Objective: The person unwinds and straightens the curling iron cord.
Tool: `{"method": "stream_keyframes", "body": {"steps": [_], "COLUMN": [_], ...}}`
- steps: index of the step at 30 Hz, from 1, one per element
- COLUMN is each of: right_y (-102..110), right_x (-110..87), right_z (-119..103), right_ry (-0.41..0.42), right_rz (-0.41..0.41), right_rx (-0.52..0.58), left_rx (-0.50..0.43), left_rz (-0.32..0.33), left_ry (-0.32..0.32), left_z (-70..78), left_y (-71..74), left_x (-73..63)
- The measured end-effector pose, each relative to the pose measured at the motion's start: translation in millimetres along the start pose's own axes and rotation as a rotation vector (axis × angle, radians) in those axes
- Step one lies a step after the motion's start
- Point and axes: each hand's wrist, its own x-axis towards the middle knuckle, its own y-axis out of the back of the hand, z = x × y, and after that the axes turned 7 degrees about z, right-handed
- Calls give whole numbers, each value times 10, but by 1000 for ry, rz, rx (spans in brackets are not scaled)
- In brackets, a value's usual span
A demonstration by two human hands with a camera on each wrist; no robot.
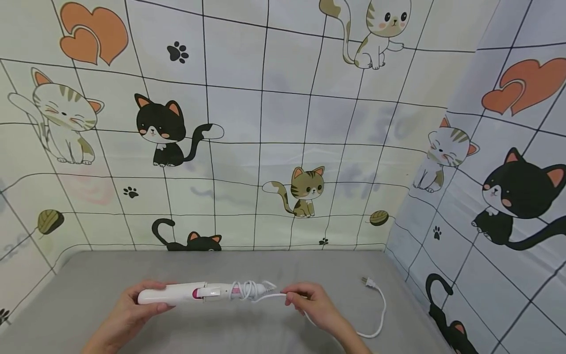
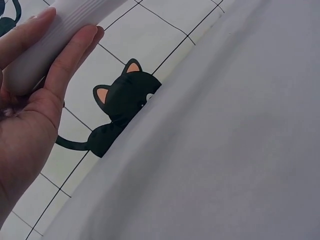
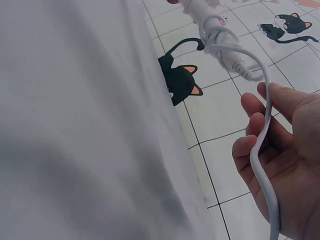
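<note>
In the head view, a grey worktop (image 1: 221, 327) with a smooth, matt surface is seen, and behind its far edge a cloth (image 1: 239, 113) is hung, printed with dark grid lines, cats and hearts. A long white appliance (image 1: 170, 295) of glossy look, with a rounded end and small pink parts, is held over the worktop, nearer to its left edge than to its right edge. Its rounded end is gripped by the left hand (image 1: 130, 312), with the thumb below and the fingers above. Around its narrower end a white cord (image 1: 248, 290) is wound in several loops, and the free part is pinched by the right hand (image 1: 316, 305). The plug (image 1: 368, 282), with two metal prongs, is laid near the right edge of the worktop, toward the far right corner. In the left wrist view, fine parallel ribs are shown along the thick body, which is enclosed between thumb and fingers. In the right wrist view, the smooth cord is kept between thumb and forefinger and is curved down along the palm; a short ribbed sleeve is seen beside the loops.
</note>
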Motion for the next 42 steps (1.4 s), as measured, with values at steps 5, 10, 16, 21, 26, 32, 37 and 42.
{"method": "stream_keyframes", "body": {"steps": [5, 10, 16, 21, 26, 32, 37, 42], "right_y": [101, 208, 337, 363, 329, 292, 258, 194], "right_x": [-73, -141, -205, -208, -199, -170, -130, -74], "right_z": [46, 81, 95, 123, 129, 114, 84, 67], "right_ry": [-12, 5, -20, -7, -29, -4, 15, 26], "right_rz": [42, 59, 126, 102, 68, 68, 71, 50], "right_rx": [-36, -69, -106, -80, -37, -64, -78, -42], "left_rx": [-8, 19, 21, 0, 5, 29, 49, 64], "left_rz": [9, -28, -47, -66, -63, -34, -34, -17], "left_ry": [-22, -35, -21, -2, -1, 33, 37, 58], "left_z": [39, 84, 100, 70, 55, 68, 58, 56], "left_y": [51, 109, 138, 143, 130, 110, 76, 39], "left_x": [-45, -74, -94, -90, -79, -72, -56, -43]}}
